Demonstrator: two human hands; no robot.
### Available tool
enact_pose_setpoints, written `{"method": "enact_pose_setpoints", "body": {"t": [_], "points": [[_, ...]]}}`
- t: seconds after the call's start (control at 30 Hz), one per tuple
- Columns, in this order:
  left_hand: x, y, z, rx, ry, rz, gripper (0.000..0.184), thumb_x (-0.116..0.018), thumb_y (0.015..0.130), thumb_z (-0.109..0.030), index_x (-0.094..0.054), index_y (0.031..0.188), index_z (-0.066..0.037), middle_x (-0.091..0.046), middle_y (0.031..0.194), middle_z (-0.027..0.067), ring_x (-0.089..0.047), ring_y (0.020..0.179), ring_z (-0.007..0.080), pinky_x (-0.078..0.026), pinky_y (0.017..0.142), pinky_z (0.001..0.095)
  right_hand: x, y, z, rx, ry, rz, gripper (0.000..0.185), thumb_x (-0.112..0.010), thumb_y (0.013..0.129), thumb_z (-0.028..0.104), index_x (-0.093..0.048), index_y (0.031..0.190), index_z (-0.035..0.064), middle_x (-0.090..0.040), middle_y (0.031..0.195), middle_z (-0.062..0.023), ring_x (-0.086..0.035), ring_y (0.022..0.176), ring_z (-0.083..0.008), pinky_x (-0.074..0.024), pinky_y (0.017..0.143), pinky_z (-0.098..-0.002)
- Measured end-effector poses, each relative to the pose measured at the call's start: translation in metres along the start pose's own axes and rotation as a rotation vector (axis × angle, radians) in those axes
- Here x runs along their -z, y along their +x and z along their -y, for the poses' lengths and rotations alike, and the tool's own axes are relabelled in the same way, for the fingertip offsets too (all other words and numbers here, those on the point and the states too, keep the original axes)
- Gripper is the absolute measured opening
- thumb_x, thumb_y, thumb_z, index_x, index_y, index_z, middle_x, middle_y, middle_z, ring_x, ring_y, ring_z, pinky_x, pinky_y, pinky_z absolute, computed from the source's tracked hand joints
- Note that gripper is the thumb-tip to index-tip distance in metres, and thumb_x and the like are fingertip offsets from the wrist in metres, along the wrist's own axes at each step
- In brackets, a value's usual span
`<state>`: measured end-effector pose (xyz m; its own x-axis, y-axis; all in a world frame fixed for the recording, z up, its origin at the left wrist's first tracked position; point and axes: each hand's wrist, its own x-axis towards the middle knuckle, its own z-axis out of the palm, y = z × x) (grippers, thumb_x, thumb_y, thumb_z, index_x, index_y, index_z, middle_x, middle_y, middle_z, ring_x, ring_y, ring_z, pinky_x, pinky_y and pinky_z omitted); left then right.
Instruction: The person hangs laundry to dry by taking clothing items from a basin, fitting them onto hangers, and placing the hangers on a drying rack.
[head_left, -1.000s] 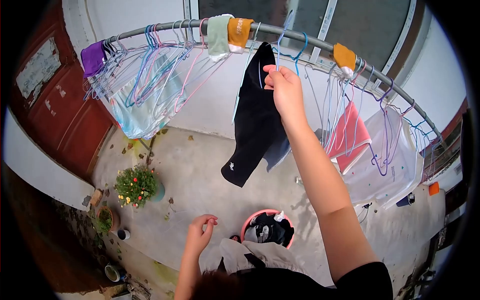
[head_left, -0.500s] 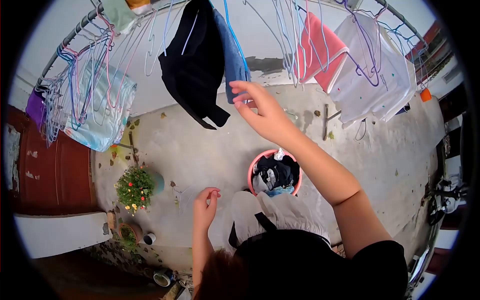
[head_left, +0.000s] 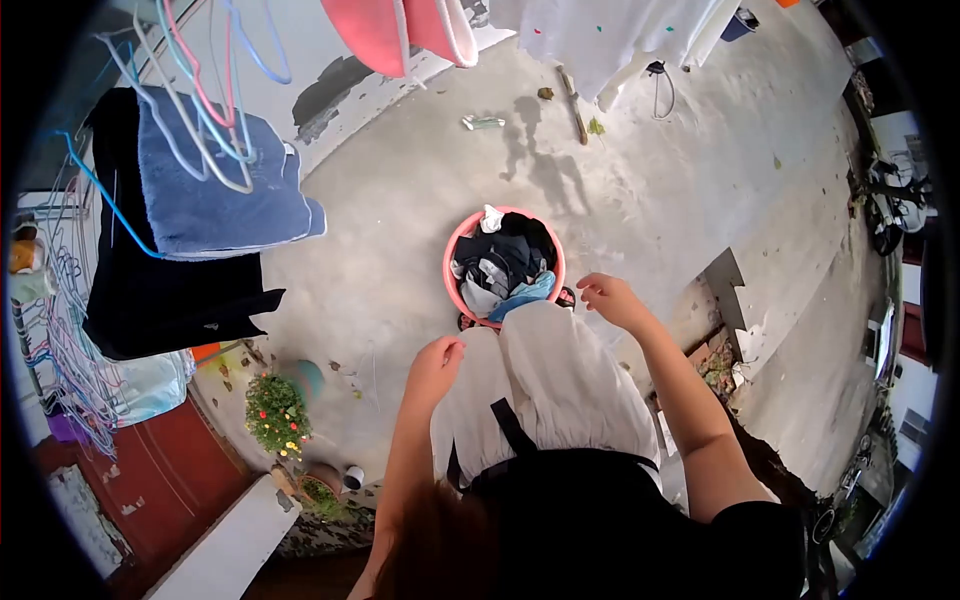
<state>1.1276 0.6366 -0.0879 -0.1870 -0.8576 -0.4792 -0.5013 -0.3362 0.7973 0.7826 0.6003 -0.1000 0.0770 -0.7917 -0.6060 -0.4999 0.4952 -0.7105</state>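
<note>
A pink basin (head_left: pixel 449 279) heaped with dark, white and light blue clothes (head_left: pixel 507 252) stands on the floor at my feet. My right hand (head_left: pixel 612 302) is to the right of the basin, its fingers loosely bent and apart with nothing in them. Below and left of the basin is my left hand (head_left: pixel 434 368), fingers curled in and apparently holding nothing. Neither hand touches the basin. At upper left hang a blue towel (head_left: pixel 225 195) and a black garment (head_left: pixel 180 310), away from both hands.
Several hangers (head_left: pixel 205 110) dangle at upper left. A pink cloth (head_left: pixel 375 30) and a white printed garment (head_left: pixel 610 40) hang at the top. A potted flowering plant (head_left: pixel 277 412) stands at left, and a broken-edged slab (head_left: pixel 728 285) lies at right.
My right hand has dropped from beside the hanging blue towel to near the basin. My left hand has shifted slightly up and right. The view has tilted down and turned right.
</note>
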Motion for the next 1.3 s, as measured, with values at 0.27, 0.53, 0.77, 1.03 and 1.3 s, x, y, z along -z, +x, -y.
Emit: {"method": "enact_pose_setpoints", "body": {"t": [0.27,0.53,0.77,1.03,1.3], "points": [[-0.109,0.108,0.061,0.201,0.172,0.293,0.020,-0.053,0.087,-0.019,-0.061,0.096,-0.003,-0.065,0.083,0.0130,-0.063,0.075,0.0242,-0.047,0.068,0.0330,-0.031,0.063,-0.160,-0.201,-0.043,-0.022,0.024,-0.050,0.083,0.017,-0.065,0.096,0.0050,-0.066,0.086,-0.0141,-0.063,0.078,-0.0289,-0.0497,0.072,-0.0367],[-0.165,0.163,0.184,0.455,-0.116,0.287,0.024,-0.048,0.090,-0.019,-0.062,0.095,-0.001,-0.065,0.081,0.0083,-0.063,0.073,0.0171,-0.049,0.067,0.0291,-0.088,0.130,-0.222,-0.381,-0.006,0.051,0.022,-0.055,0.082,0.019,-0.066,0.091,0.0030,-0.066,0.082,-0.0126,-0.064,0.073,-0.0235,-0.0496,0.067,-0.0345],[-0.170,0.173,0.264,0.556,-0.183,0.296,0.024,-0.047,0.092,-0.023,-0.058,0.102,-0.004,-0.062,0.089,0.0076,-0.061,0.073,0.0150,-0.048,0.064,0.0263,-0.181,0.190,-0.285,-0.249,0.001,-0.067,0.023,-0.055,0.081,0.020,-0.066,0.094,0.0050,-0.067,0.086,-0.0136,-0.064,0.085,-0.0291,-0.0499,0.075,-0.0368],[-0.143,0.182,0.324,0.779,-0.312,0.192,0.030,-0.047,0.093,-0.029,-0.053,0.112,-0.007,-0.060,0.098,0.0077,-0.062,0.081,0.0177,-0.048,0.072,0.0300,-0.261,0.268,-0.280,-0.109,0.011,-0.094,0.039,-0.059,0.074,0.012,-0.057,0.112,0.0025,-0.063,0.100,-0.0198,-0.060,0.096,-0.0354,-0.0481,0.082,-0.0399],[-0.143,0.166,0.431,0.858,-0.487,0.010,0.032,-0.047,0.093,-0.029,-0.051,0.116,-0.007,-0.060,0.101,0.0096,-0.062,0.082,0.0191,-0.049,0.074,0.0317,-0.315,0.370,-0.292,-0.219,-0.192,-0.369,0.061,-0.068,0.070,0.018,-0.045,0.126,0.0067,-0.054,0.118,-0.0175,-0.052,0.110,-0.0400,-0.0438,0.091,-0.0457]]}}
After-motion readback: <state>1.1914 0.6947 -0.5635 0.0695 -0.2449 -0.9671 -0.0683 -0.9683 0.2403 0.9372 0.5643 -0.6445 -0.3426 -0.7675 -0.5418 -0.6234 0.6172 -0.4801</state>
